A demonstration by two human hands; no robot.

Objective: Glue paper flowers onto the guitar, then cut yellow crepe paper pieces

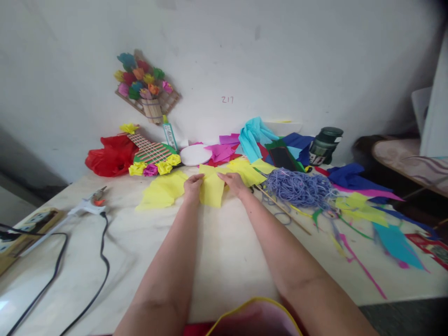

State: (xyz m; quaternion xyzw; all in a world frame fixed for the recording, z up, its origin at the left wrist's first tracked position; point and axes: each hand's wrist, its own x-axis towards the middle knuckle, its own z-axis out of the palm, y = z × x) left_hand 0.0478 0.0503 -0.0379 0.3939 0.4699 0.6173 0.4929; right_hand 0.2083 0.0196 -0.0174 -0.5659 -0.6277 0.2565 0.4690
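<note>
Both of my hands hold a small piece of yellow crepe paper (212,190) just above the table's middle. My left hand (193,185) pinches its left edge, thumb and fingers pressed together. At the upper right edge, my right hand (234,183) closes on the same piece. More yellow paper (163,189) lies flat to the left of my left hand. Behind my right hand another yellow stretch (250,171) is spread out. Near it, a thin wooden stick (285,210) lies beside a tangled heap of blue-violet string (299,186).
A glue gun (93,204) with a black cord and a power strip (28,235) lie at left. Along the wall are a decorated stick craft (154,151), a white disc (196,155), coloured papers (257,137) and a dark jar (325,145). Paper scraps (399,245) cover the right side.
</note>
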